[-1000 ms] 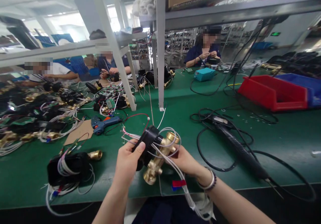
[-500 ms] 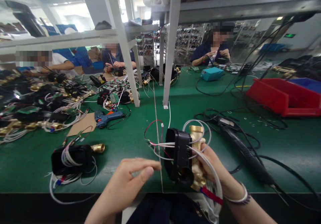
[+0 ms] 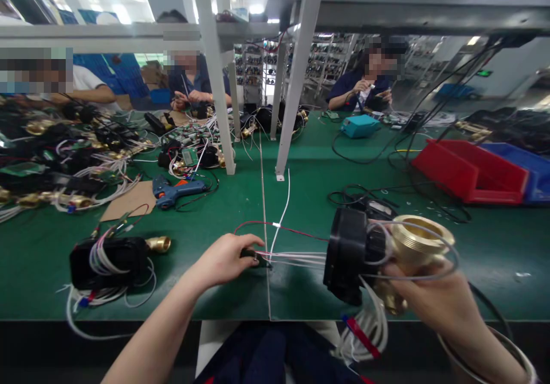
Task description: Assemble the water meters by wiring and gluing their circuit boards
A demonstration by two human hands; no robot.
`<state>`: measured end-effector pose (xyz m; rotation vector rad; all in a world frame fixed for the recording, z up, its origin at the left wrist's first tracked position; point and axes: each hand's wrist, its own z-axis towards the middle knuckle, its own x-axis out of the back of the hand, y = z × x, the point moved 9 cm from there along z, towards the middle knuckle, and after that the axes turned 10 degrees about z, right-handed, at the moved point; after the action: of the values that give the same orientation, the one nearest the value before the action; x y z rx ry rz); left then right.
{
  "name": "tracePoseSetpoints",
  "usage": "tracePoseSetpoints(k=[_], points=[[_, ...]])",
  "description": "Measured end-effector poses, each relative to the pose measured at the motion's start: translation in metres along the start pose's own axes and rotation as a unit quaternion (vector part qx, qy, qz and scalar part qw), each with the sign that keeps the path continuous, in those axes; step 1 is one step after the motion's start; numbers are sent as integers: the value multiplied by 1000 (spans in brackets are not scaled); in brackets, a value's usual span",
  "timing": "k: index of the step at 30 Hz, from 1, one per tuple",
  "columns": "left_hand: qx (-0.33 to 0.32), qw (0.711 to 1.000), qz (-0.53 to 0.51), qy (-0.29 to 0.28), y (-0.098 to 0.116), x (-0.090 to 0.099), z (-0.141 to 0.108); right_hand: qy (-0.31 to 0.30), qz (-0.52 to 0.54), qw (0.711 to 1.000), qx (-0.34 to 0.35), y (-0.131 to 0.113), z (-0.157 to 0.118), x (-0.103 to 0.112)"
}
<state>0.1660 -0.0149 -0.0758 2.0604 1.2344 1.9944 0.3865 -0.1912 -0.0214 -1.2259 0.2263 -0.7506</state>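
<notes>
In the head view, my right hand (image 3: 429,292) is wrapped round a brass pipe fitting (image 3: 423,238) that carries a black plastic housing (image 3: 346,255). The unit is raised above the bench front and tilted, its threaded round opening facing up. White and red wires (image 3: 296,257) run from the housing to my left hand (image 3: 226,261). That hand is closed in a pinch on a small dark part (image 3: 258,258) at the wires' end, partly hidden by the fingers. A bundle of white cable (image 3: 365,332) with a red and blue tie hangs below the housing.
A similar housing with wires (image 3: 107,263) lies at left. Behind it are a blue glue gun (image 3: 176,192), cardboard (image 3: 129,200) and a pile of units. A red bin (image 3: 472,172) and black cables sit at right. Shelf posts (image 3: 298,80) rise mid-bench; several co-workers sit opposite.
My right hand has moved right and turned the brass unit so its opening faces up. The left hand, held flat before, now pinches the dark part, with the wires drawn out straight.
</notes>
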Motion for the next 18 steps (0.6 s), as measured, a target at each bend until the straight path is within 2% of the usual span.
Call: tracePoseSetpoints(k=[2,4,5,7,9,10,11,13,18], points=[[-27,999,18,21,0,4,4,-29,-26,998,45,-11,-1,0],[-68,994,65,57,2,8,15,-117,-58,988,88,-22,-5,-18],[-84,989,89,78,2,9,23,-164,-85,974,131,-30,-9,-30],[-103,981,122,113,-1,9,40,-244,-167,922,248,-48,-22,-61],[-117,977,133,122,-5,4,58,-316,-256,846,346,-55,-40,-96],[-125,976,135,121,-6,1,65,-348,-287,812,370,-53,-47,-114],[-134,974,138,119,-6,-3,72,-376,-310,787,379,-48,-51,-130],[-150,971,146,115,-4,-10,81,-413,-329,761,378,-36,-55,-155],[-157,968,164,107,0,-22,93,-452,-335,756,334,-14,-44,-189]])
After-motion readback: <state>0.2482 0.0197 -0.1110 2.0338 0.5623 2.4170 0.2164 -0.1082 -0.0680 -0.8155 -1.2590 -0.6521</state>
